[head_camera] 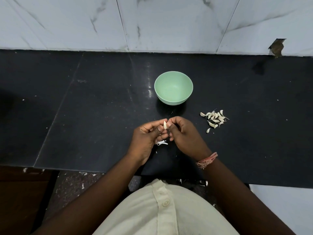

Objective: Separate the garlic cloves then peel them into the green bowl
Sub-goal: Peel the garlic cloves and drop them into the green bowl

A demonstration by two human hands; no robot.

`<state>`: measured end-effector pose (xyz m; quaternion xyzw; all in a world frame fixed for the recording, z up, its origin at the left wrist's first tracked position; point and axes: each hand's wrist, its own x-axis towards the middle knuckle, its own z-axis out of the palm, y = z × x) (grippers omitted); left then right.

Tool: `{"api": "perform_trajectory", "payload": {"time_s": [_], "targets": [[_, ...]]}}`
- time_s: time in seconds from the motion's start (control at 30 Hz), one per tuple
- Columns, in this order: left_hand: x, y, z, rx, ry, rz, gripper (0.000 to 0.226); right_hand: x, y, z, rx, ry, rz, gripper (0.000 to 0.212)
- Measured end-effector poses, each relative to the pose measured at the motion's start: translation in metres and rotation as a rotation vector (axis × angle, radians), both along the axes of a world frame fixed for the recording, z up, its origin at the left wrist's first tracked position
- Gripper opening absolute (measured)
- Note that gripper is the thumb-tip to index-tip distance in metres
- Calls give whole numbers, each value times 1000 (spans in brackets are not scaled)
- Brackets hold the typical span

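A pale green bowl (173,88) stands on the black counter (94,106), and I see nothing inside it. Just in front of it, above the counter, my left hand (147,138) and my right hand (183,134) meet fingertip to fingertip. Both pinch one small garlic clove (165,125) between thumbs and fingers. A heap of several separated cloves (214,118) with their skins on lies to the right of my right hand. Under my hands lie strips of white garlic skin (161,142).
A white marble-patterned wall (169,22) rises behind the counter, with a chipped hole (277,47) at the right. The counter's front edge runs just before my body, with floor below at the left. A thread band (207,160) circles my right wrist.
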<state>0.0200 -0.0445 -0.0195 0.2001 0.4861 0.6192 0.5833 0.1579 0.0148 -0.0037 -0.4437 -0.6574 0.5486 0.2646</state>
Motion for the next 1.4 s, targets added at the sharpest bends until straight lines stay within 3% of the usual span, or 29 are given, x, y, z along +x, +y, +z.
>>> {"api": "perform_trajectory", "payload": {"time_s": [0.23, 0.5, 0.63, 0.83, 1.23, 1.4], "targets": [[0, 0, 4, -53, -79, 4, 24, -2, -2, -9, 200, -154, 9, 13], [-2, -1, 7, -97, -215, 78, 13, 0, 0, -3, -10, 108, -223, 16], [-1, -2, 5, -93, -209, 99, 11, 0, -6, -2, 132, -18, -143, 31], [-3, -3, 4, -69, -175, 125, 18, -5, -11, 4, 237, -76, -225, 15], [1, -4, 8, -54, -156, 103, 8, -13, -14, 6, 260, -133, -280, 9], [0, -3, 8, -22, -103, 79, 25, -15, -15, 7, 284, -153, -294, 8]]}}
